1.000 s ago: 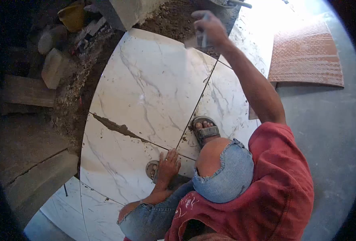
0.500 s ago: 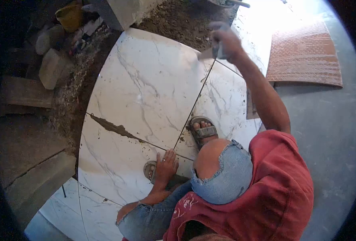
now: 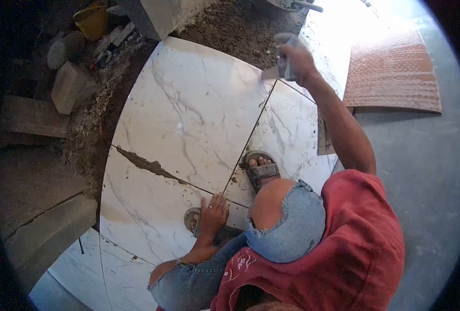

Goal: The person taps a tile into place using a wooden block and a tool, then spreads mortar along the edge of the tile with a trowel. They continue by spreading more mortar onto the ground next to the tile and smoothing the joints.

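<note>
My left hand (image 3: 214,213) lies on the white marble-patterned tile (image 3: 136,220), fingers stretched out, the tips at the crossing of the joints. My right hand (image 3: 298,63) is closed around a grey hand tool (image 3: 286,66) with a flat, pale plate, at the far right corner of the large tile (image 3: 188,103). The tool's exact kind is not clear, since my fingers cover part of it. Wet mortar (image 3: 149,165) lies along the joint left of my left hand. My sandalled foot (image 3: 261,167) rests on the right-hand tile (image 3: 287,119).
Loose mortar (image 3: 225,28) covers the ground beyond the tiles. A pan (image 3: 279,5) stands there. On the right, a brown ridged tile (image 3: 393,75) lies on the grey floor (image 3: 422,171). Blocks (image 3: 69,85) and a yellow bucket (image 3: 92,22) are at the left.
My right hand has shifted slightly right and down with the tool, and is less blurred now. My left hand has stayed in place on the tile.
</note>
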A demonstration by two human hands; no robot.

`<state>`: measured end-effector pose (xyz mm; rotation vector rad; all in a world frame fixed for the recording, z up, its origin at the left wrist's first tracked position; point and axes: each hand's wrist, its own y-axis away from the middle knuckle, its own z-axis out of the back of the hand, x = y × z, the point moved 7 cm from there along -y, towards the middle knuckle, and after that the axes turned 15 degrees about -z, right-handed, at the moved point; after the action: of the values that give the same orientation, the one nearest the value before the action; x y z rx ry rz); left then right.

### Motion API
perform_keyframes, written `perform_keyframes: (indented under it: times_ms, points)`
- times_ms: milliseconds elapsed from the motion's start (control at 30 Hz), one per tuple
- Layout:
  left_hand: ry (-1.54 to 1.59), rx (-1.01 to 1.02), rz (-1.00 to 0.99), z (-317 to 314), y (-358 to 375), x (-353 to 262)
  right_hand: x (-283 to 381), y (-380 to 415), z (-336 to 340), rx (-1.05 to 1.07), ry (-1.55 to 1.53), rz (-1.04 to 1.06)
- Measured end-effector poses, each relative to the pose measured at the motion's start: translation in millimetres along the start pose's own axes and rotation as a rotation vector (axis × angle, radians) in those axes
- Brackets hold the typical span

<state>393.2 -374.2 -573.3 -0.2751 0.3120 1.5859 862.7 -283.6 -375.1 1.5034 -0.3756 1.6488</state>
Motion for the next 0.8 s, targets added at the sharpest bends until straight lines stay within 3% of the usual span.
perform_keyframes:
  times_ms: [100,133,233,300,367,433,500,567,733,800]
  points:
    - [0.054,-0.049,0.049,2,7,-4,8,17,6,0.01,-0.463,-0.004]
    - [0.071,-0.021,0.042,6,7,-5,-16,-8,11,-0.053,-0.04,0.27]
    - [0.055,-0.028,0.027,2,2,3,-4,-30,-3,-0.005,0.263,0.424]
    - [0.058,-0.015,0.025,2,4,1,1,-18,-2,0.02,-0.163,0.109]
    - [0.034,0.021,0.038,5,3,-2,7,-21,-5,-0.11,0.242,0.423]
    - [0.02,0.029,0.014,4,4,-3,-20,-50,-14,-0.076,-0.004,0.148]
    - [-0.005,0.025,0.008,6,-3,4,11,-49,-19,-0.14,0.098,0.169]
    - [0.071,-0.01,0.043,7,4,0,15,-35,-24,-0.032,-0.251,0.054]
    - [0.032,0.041,0.012,5,4,1,14,-59,-40,-0.119,0.16,0.208]
    - [0.055,0.075,0.029,1,7,-1,28,-46,-39,-0.061,0.016,0.154]
